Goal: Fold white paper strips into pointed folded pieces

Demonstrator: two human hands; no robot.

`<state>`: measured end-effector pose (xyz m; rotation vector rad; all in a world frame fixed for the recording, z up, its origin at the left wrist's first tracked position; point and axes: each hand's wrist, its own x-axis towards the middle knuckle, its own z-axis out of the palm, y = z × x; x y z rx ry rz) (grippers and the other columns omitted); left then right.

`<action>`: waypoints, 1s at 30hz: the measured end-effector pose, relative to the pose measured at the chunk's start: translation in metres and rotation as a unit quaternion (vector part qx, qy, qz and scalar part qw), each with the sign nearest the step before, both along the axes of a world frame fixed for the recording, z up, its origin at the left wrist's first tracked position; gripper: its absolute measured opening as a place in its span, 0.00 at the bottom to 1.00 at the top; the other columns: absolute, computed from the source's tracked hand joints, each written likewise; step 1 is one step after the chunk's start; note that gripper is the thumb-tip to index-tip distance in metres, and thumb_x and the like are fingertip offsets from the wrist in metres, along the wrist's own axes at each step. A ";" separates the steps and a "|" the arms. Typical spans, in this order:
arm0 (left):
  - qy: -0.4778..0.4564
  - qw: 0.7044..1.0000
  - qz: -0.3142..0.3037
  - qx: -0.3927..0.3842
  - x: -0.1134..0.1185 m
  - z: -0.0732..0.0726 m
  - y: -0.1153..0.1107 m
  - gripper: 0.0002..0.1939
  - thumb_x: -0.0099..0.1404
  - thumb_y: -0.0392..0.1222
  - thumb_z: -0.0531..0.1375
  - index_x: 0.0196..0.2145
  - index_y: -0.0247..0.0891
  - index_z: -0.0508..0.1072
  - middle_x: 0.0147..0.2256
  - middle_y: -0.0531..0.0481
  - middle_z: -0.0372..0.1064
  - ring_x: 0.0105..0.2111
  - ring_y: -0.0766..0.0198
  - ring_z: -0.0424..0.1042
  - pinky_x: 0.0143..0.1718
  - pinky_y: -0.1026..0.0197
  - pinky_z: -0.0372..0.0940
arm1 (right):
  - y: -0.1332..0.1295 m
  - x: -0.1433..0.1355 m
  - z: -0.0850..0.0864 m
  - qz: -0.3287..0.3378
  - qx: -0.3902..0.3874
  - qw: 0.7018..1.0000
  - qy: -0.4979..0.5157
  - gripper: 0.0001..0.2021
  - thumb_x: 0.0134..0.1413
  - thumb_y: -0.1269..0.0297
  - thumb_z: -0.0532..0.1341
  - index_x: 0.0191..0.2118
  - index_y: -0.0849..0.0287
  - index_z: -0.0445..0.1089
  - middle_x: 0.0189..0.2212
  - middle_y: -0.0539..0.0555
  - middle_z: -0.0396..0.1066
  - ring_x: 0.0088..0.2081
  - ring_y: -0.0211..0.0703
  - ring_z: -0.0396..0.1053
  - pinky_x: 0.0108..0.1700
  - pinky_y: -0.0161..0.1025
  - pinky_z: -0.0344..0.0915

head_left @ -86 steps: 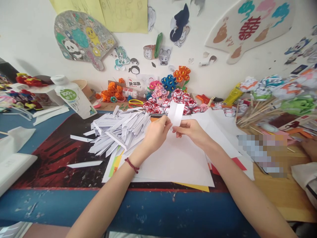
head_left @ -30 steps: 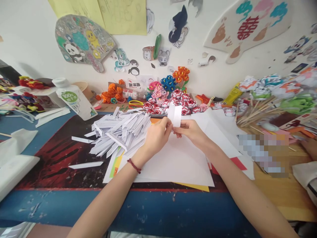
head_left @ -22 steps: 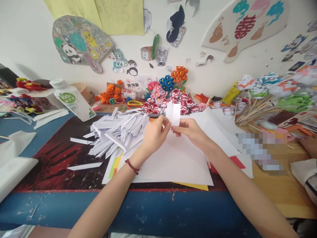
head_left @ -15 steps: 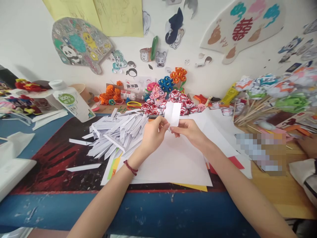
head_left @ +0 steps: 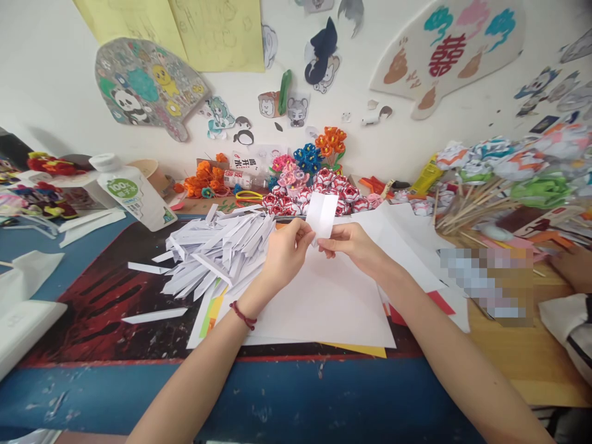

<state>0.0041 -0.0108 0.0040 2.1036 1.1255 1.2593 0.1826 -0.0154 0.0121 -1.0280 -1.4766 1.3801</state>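
Note:
A small piece of white paper [head_left: 322, 213] with a crease down it stands upright between my two hands. My left hand [head_left: 287, 248] pinches its lower left edge between thumb and fingers. At the lower right edge, my right hand [head_left: 350, 245] is closed on the same paper. Beneath both hands lies a large white sheet [head_left: 319, 308], on top of coloured sheets. To the left of my left hand is a heap of folded white paper strips [head_left: 217, 250], a few of them loose on the dark mat [head_left: 106, 290].
Red-and-white paper flowers [head_left: 330, 182] and orange craft flowers [head_left: 332, 143] stand along the wall. A white bottle [head_left: 134, 191] is at the back left. Wooden sticks [head_left: 476, 200] and paper flowers lie at right, near another person's hand [head_left: 573, 268].
Both hands keep hold of the small white paper in nearly the same pose. The whole view has shifted very slightly.

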 end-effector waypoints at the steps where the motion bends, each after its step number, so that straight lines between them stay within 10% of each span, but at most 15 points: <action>1: 0.000 1.000 -0.002 0.002 0.000 0.000 0.000 0.03 0.64 0.36 0.56 0.31 0.38 0.66 0.27 0.54 0.69 0.26 0.69 0.67 0.30 0.66 0.60 | 0.000 0.000 0.000 0.000 0.000 1.000 -0.001 0.15 0.42 0.55 0.69 0.31 0.63 0.76 0.26 0.54 0.72 0.25 0.37 0.64 0.29 0.37 0.61; 30: 0.025 0.998 0.022 0.047 0.004 0.000 -0.009 0.02 0.65 0.36 0.54 0.33 0.39 0.63 0.27 0.54 0.67 0.26 0.67 0.66 0.30 0.65 0.59 | 0.000 -0.004 -0.005 0.016 0.015 0.999 0.027 0.14 0.47 0.56 0.67 0.32 0.64 0.75 0.24 0.53 0.71 0.25 0.37 0.65 0.29 0.37 0.62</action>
